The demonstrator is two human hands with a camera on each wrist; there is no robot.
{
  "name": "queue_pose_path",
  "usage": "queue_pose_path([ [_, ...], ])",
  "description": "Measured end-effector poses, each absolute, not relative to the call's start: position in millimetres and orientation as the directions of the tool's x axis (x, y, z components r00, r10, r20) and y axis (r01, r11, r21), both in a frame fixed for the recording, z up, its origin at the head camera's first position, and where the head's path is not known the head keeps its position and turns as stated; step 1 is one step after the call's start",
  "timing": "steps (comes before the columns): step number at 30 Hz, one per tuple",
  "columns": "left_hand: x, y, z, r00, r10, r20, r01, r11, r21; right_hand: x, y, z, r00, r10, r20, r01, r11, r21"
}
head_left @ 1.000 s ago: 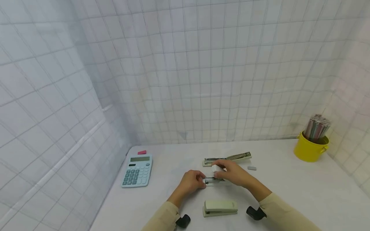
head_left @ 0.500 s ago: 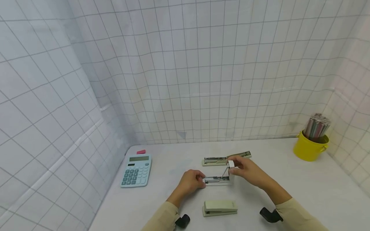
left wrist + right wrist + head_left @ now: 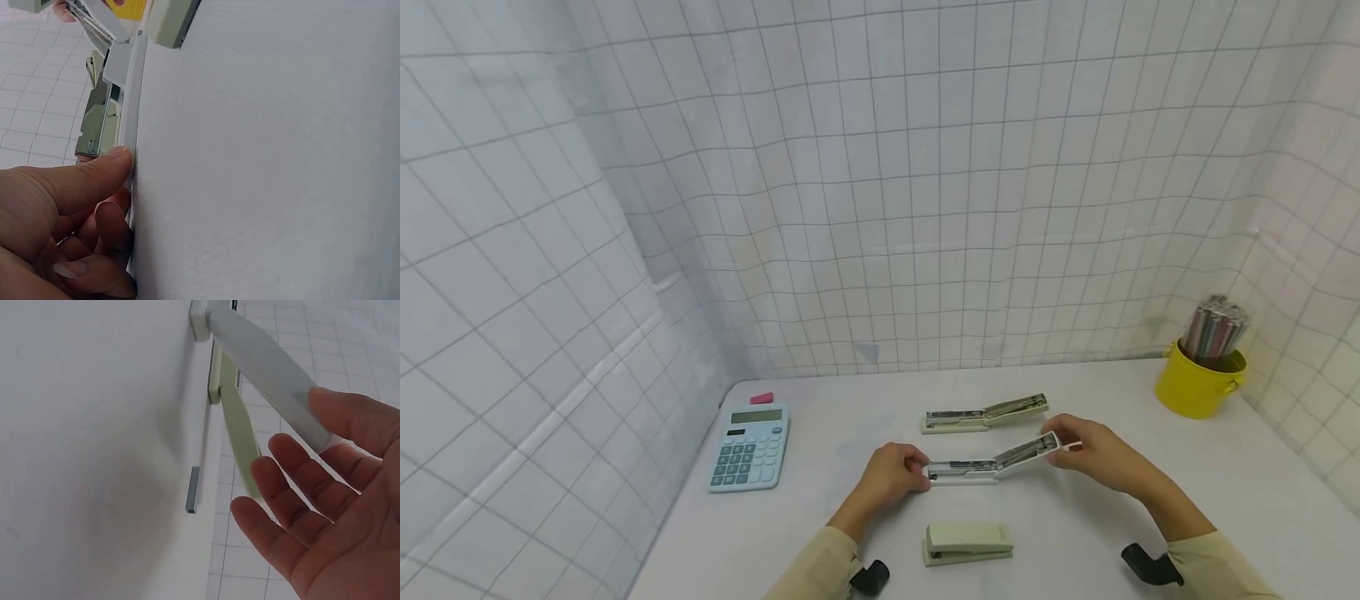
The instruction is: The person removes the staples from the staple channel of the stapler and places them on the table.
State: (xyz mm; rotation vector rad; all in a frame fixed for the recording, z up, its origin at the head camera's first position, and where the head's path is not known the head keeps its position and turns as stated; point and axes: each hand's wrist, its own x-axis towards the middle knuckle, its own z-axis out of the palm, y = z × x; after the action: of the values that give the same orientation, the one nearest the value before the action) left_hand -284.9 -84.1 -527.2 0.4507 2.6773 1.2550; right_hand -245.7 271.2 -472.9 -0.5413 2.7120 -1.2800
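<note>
A white stapler lies folded wide apart on the table, its top arm slanting up to the right. My left hand grips the left end of its base, thumb on the near edge in the left wrist view. With thumb and index finger, my right hand pinches the tip of the raised arm; its other fingers are spread loosely in the right wrist view. Just behind lies a pale green stapler, also folded apart. Nearer to me sits a closed pale green stapler.
A light blue calculator lies at the left, with a small pink block behind it. A yellow bucket of striped sticks stands at the back right. A small grey bar lies on the table in the right wrist view.
My right hand has swung the white stapler's top arm over to the right, folding the stapler apart. My left hand has stayed at the base's left end.
</note>
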Motion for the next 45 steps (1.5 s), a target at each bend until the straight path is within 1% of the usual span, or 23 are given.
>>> queue_pose_path([
  [5, -284, -84, -528, -0.943, 0.333, -0.006, 0.205, 0.596, 0.776, -246, 279, -478, -0.921, -0.387, 0.051, -0.312, 0.652, -0.691],
  [12, -284, -83, -527, -0.944, 0.329, -0.007, 0.203, 0.6, 0.774, -245, 281, -486, -0.937, -0.348, -0.013, -0.258, 0.72, -0.644],
  [15, -284, -83, -528, -0.943, 0.333, -0.011, 0.203, 0.6, 0.774, -243, 281, -483, -0.936, -0.351, 0.0, -0.28, 0.746, -0.604],
  [18, -284, -82, -526, -0.943, 0.333, -0.01, 0.205, 0.603, 0.771, -243, 282, -473, -0.943, -0.331, 0.043, -0.295, 0.766, -0.571],
  [20, -284, -82, -526, -0.944, 0.331, -0.008, 0.206, 0.604, 0.77, -245, 281, -466, -0.955, -0.285, 0.082, -0.277, 0.757, -0.591],
  [22, -284, -82, -526, -0.944, 0.329, -0.006, 0.206, 0.605, 0.769, -247, 278, -459, -0.965, -0.241, 0.105, -0.249, 0.707, -0.662],
  [24, -284, -83, -526, -0.944, 0.329, -0.007, 0.206, 0.607, 0.767, -249, 273, -454, -0.969, -0.227, 0.098, -0.22, 0.61, -0.761],
  [27, -283, -84, -526, -0.942, 0.335, -0.003, 0.213, 0.604, 0.768, -253, 264, -449, -0.958, -0.283, 0.049, -0.174, 0.433, -0.885],
  [29, -282, -85, -525, -0.942, 0.336, -0.001, 0.214, 0.603, 0.768, -255, 256, -448, -0.938, -0.346, 0.018, -0.14, 0.332, -0.933],
  [32, -282, -85, -525, -0.94, 0.34, 0.012, 0.224, 0.594, 0.772, -258, 241, -452, -0.911, -0.412, -0.022, -0.088, 0.246, -0.965],
  [34, -282, -85, -526, -0.94, 0.342, 0.011, 0.224, 0.592, 0.774, -259, 229, -457, -0.893, -0.446, -0.064, -0.027, 0.194, -0.981],
  [38, -281, -86, -528, -0.939, 0.343, 0.002, 0.217, 0.591, 0.777, -261, 202, -469, -0.863, -0.485, -0.139, 0.083, 0.135, -0.987],
  [45, -283, -84, -526, -0.942, 0.336, 0.01, 0.217, 0.583, 0.783, -262, 165, -483, -0.838, -0.505, -0.207, 0.139, 0.169, -0.976],
])
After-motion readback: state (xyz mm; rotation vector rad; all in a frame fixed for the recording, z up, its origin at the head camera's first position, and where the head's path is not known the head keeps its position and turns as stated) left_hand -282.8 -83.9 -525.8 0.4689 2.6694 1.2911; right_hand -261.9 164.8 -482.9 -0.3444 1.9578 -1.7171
